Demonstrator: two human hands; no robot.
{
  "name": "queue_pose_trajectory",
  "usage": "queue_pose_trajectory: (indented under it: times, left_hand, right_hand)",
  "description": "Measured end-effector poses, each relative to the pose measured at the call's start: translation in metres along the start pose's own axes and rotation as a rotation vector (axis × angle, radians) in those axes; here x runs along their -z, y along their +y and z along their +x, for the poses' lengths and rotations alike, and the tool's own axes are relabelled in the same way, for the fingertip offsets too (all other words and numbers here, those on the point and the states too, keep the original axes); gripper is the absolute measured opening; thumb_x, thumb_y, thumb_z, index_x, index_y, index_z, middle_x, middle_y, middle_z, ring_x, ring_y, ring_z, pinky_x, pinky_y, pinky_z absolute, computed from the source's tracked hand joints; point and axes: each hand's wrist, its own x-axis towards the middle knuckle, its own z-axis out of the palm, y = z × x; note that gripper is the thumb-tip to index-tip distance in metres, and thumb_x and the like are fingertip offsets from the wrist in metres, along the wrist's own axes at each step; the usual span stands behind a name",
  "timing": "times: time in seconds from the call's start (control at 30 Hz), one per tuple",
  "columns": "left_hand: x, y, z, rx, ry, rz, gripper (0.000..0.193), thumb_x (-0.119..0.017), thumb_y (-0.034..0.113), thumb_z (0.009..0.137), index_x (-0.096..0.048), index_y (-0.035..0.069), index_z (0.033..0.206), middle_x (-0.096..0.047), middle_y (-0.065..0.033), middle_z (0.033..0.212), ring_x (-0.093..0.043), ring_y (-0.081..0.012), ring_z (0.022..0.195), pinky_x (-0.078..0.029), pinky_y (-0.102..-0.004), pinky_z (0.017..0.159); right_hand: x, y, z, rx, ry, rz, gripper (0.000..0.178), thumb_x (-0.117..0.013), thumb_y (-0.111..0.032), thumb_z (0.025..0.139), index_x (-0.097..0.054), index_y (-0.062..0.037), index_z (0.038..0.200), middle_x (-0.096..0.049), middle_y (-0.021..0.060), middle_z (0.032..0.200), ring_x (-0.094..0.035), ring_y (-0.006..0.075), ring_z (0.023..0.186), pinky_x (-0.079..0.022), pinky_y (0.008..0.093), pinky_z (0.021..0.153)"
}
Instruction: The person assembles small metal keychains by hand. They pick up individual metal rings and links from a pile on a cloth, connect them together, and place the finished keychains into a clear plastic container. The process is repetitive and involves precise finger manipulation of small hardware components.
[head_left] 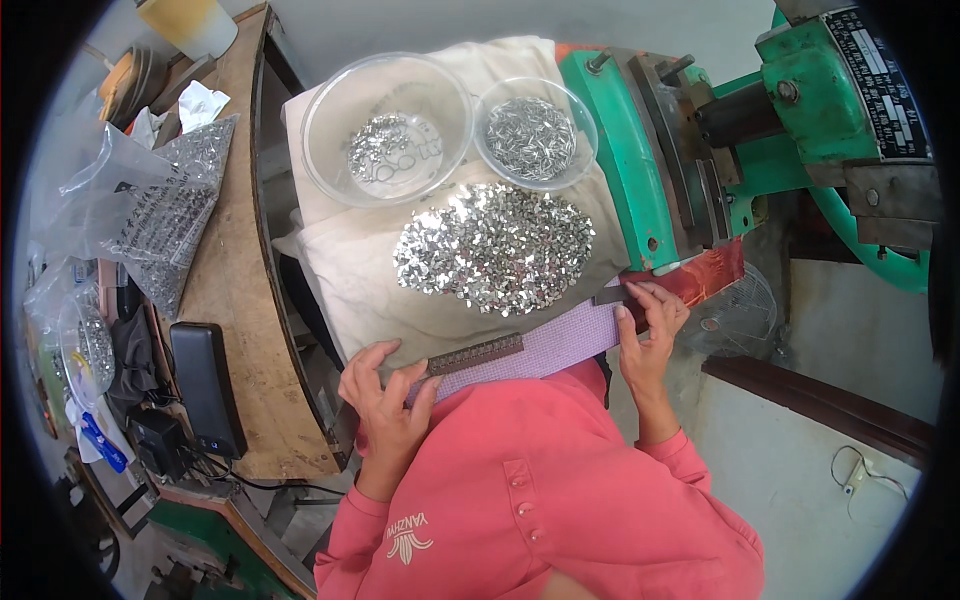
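A dark, toothed metal bar [475,354] lies on the purple woven cloth [570,338] along the near edge of the work surface. My left hand [385,392] is closed at the bar's left end, with thumb and fingertips against it. Over at the cloth's right end, my right hand [652,330] pinches a small dark flat strip [610,295]; its far part is hidden by the fingers. Just beyond both hands, a broad heap of small shiny metal pieces [500,250] spreads over the pale cloth [345,265].
Behind the heap stand a large clear tub [322,150] with some metal bits and a smaller clear bowl [585,160] of thin metal pins. A green machine [620,150] borders the right side. Leftward, a wooden table [240,270] carries a black power bank [208,390] and a plastic bag of metal parts [180,210].
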Motion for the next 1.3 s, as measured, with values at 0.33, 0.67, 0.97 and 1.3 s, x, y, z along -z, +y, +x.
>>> queue_pose_trajectory:
  times: [0.33,0.67,0.97,1.3]
  left_hand:
    - [0.005,0.007,0.003,0.032,-0.030,0.012,0.027,-0.082,0.016,0.070,-0.070,0.007,0.092,-0.058,-0.0124,0.124,-0.047,-0.0320,0.119,-0.031,-0.0435,0.101]
    - [0.005,0.014,0.001,-0.034,0.017,0.072,0.033,-0.083,0.017,0.068,-0.070,0.009,0.097,-0.057,-0.0113,0.124,-0.048,-0.0318,0.117,-0.034,-0.0435,0.101]
    - [-0.003,0.036,0.011,-0.406,-0.094,0.370,0.045,-0.081,0.035,0.075,-0.072,0.032,0.119,-0.048,-0.0041,0.135,-0.040,-0.0268,0.125,-0.031,-0.0409,0.104]
    - [-0.006,0.037,0.015,-0.406,-0.110,0.375,0.042,-0.080,0.038,0.076,-0.072,0.028,0.116,-0.047,-0.0046,0.135,-0.039,-0.0279,0.126,-0.030,-0.0415,0.104]
  right_hand:
    - [0.008,0.017,0.011,-0.002,-0.070,0.063,0.032,-0.074,-0.011,0.083,-0.070,-0.0061,0.114,-0.061,0.0118,0.112,-0.051,0.0295,0.109,-0.039,0.0393,0.097]
    - [0.023,0.023,0.015,-0.064,-0.212,0.242,0.029,-0.078,-0.007,0.078,-0.072,-0.0029,0.107,-0.061,0.0107,0.097,-0.060,0.0239,0.089,-0.048,0.0322,0.075]
    - [0.019,0.019,0.012,0.003,-0.148,0.186,0.028,-0.076,-0.007,0.080,-0.071,-0.0024,0.107,-0.061,0.0122,0.098,-0.059,0.0280,0.093,-0.047,0.0358,0.081]
    - [0.019,0.019,0.010,0.013,-0.132,0.188,0.029,-0.077,-0.008,0.079,-0.071,-0.0030,0.107,-0.061,0.0125,0.099,-0.058,0.0286,0.094,-0.046,0.0362,0.082]
